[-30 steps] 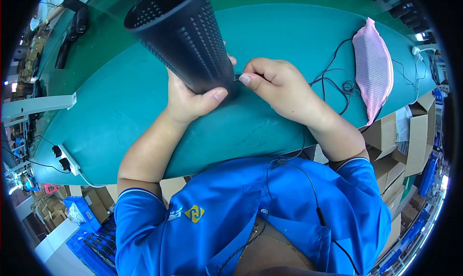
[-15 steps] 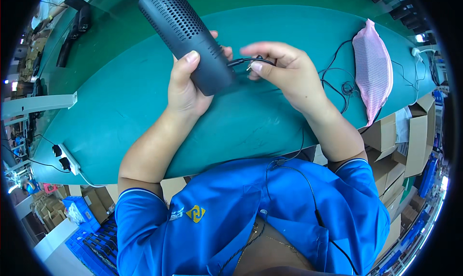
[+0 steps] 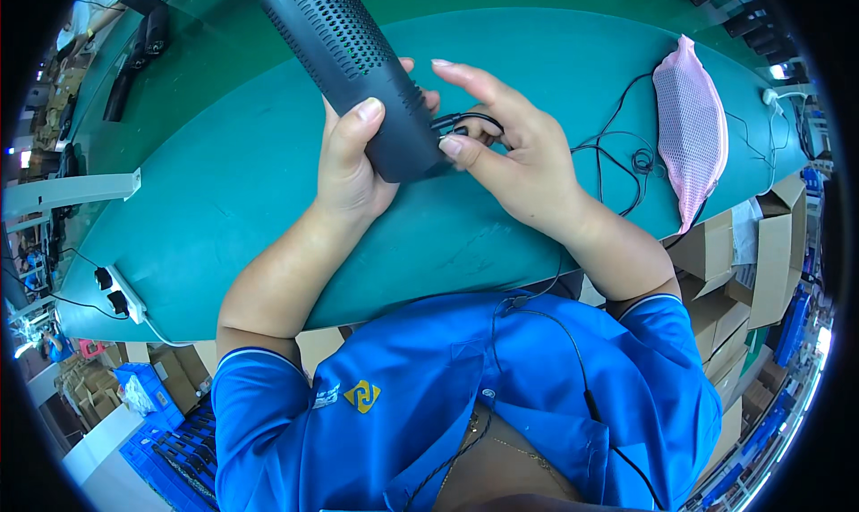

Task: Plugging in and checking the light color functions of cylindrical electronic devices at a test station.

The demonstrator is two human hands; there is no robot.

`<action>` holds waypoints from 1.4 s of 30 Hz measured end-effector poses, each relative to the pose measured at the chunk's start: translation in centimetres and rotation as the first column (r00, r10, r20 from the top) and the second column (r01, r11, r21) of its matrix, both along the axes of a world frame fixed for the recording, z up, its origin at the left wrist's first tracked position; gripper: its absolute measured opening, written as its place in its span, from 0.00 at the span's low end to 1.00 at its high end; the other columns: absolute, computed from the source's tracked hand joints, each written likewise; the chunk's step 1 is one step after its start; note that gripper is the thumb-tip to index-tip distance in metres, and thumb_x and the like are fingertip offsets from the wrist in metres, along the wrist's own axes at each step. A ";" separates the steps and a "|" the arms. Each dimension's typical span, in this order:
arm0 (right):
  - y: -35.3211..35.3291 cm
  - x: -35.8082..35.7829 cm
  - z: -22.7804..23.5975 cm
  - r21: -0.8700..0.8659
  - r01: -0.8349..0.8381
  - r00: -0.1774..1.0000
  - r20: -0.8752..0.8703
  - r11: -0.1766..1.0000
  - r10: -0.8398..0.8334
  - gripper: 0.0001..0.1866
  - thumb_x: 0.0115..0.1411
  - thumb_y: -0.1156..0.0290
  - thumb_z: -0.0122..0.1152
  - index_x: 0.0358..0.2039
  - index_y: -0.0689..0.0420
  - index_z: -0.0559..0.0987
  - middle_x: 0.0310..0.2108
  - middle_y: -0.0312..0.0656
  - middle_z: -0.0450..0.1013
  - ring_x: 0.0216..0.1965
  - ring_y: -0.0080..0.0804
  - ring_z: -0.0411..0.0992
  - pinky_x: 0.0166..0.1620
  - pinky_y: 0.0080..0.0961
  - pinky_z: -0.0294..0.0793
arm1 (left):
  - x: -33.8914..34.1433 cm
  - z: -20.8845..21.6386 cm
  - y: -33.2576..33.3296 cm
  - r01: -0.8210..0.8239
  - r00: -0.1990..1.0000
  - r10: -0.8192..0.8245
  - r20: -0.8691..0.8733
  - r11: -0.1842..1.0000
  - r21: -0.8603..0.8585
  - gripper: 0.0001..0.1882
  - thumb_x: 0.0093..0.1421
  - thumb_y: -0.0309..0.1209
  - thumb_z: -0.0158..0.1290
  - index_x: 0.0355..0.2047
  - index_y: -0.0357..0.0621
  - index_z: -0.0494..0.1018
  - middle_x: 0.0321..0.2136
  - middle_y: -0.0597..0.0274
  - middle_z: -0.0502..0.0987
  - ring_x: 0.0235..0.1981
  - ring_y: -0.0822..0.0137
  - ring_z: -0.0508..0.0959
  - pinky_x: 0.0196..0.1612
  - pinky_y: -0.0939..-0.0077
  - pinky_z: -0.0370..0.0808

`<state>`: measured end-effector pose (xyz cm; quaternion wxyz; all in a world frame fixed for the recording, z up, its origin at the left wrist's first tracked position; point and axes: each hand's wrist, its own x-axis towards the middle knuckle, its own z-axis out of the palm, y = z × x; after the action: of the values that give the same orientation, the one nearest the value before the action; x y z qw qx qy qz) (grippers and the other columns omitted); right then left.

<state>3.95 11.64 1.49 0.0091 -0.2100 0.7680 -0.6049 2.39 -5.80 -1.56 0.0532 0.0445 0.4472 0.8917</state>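
Note:
Tilted above the table is a black cylindrical device (image 3: 391, 109) with a perforated upper part, possibly a speaker. My left hand (image 3: 352, 167) is closed around its lower half, the thumb on the front and fingertips showing behind. At the device's lower right side, a black cable (image 3: 476, 115) meets the casing and loops toward my right hand (image 3: 530, 158). That hand pinches a small black plug (image 3: 459, 131) between thumb and curled fingers, close against the casing. Its index finger stretches out freely. Whether the plug sits in a socket is hidden.
A pink mesh pouch (image 3: 691, 136) lies on the green tabletop (image 3: 268, 190) at the right, beside a tangled black cord (image 3: 641, 160). A white power strip (image 3: 125, 294) is at the left edge, below a pale metal bracket (image 3: 80, 193). Cardboard boxes (image 3: 771, 261) stand at the lower right.
My right hand has moved slightly left, bringing the small plug against the device's side. The device has shifted slightly right and down in my left hand.

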 end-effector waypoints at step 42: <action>1.0 -1.7 -0.7 0.467 0.149 0.945 -0.328 0.872 0.014 0.07 0.57 0.73 0.56 0.23 0.57 0.73 0.17 0.39 0.69 0.18 0.35 0.67 0.25 0.29 0.67 | -0.4 1.9 0.0 -0.003 0.993 0.008 -0.119 0.999 0.043 0.26 0.59 0.40 0.49 0.54 0.38 0.61 0.48 0.49 0.69 0.43 0.60 0.75 0.45 0.66 0.74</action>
<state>2.29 12.60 0.83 -0.0848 -0.2692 0.8931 -0.3504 2.00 -5.81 0.35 0.0232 0.0976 0.4305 0.8970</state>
